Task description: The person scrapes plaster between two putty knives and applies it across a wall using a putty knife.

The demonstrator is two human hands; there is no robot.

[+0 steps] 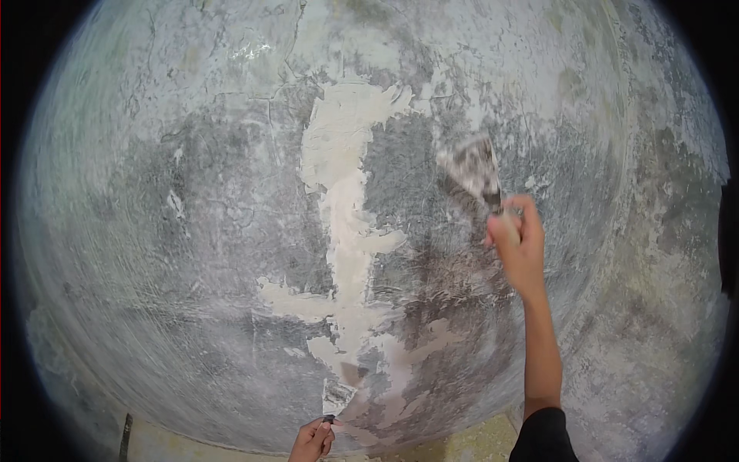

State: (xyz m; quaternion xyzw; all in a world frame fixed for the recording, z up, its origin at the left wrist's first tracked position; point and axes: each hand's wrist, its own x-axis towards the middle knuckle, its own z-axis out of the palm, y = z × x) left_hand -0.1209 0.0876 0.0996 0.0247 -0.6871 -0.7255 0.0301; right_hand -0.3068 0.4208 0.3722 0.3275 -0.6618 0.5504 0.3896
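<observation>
My right hand (519,248) is closed around the pale handle of a putty knife (470,167), whose wide blade, smeared and slightly blurred, points up and to the left in front of the grey wall. Low in the view, my left hand (313,440) grips a second putty knife (338,397) by its dark handle, blade upward, with some whitish filler on it. Between and above the hands a long upright band of off-white filler (349,231) covers the wall, with short arms branching to both sides. Whether either blade touches the wall I cannot tell.
The mottled grey plastered wall (231,231) fills most of the view, with thin cracks near the top. Small white patches (175,205) mark its left part. A yellowish floor (173,444) shows at the bottom edge. Shadows fall across the lower right of the wall.
</observation>
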